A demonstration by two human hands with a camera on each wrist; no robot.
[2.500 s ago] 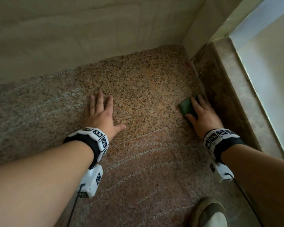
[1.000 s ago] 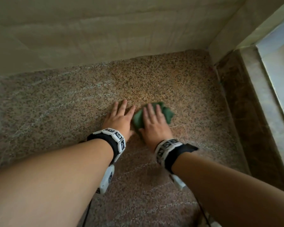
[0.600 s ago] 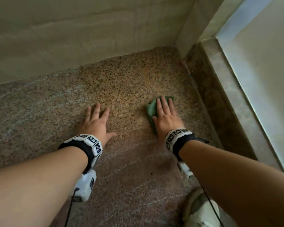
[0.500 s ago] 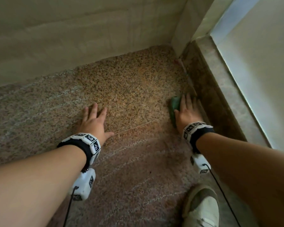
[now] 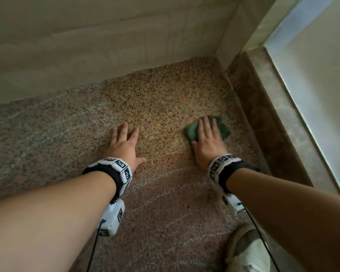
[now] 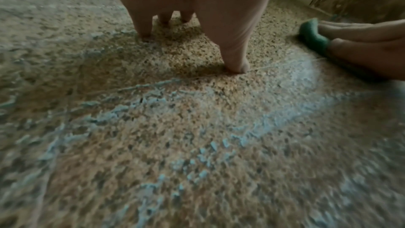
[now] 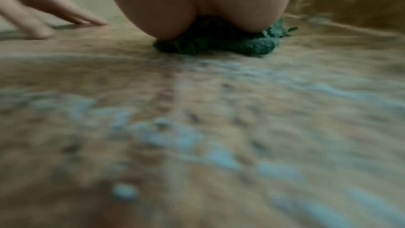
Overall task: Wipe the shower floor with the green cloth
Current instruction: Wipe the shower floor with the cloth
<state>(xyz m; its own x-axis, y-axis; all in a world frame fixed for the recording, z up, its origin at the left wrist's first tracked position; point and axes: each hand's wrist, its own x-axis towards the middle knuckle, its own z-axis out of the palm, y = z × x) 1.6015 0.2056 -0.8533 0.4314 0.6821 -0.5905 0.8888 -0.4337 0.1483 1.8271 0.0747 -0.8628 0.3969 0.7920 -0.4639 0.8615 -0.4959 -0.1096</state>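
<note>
The green cloth (image 5: 192, 132) lies bunched on the speckled granite shower floor (image 5: 161, 107), a little left of the brown curb. My right hand (image 5: 207, 136) lies flat on top of it, fingers straight, pressing it down; green folds stick out on both sides of the hand. In the right wrist view the cloth (image 7: 247, 46) is squashed under the palm. My left hand (image 5: 124, 144) rests flat on the bare floor, fingers spread, about a hand's width left of the cloth. The left wrist view shows the cloth (image 6: 311, 35) under the right fingers.
A beige tiled wall (image 5: 106, 46) closes the far side. A brown marble curb (image 5: 263, 118) with a glass panel (image 5: 312, 85) runs along the right. My shoe (image 5: 249, 250) stands at the bottom right. Wet pale streaks (image 5: 165, 222) cross the nearer floor.
The right hand has slid the cloth left, away from the curb where it was half a second ago. The left hand has stayed planted on the floor.
</note>
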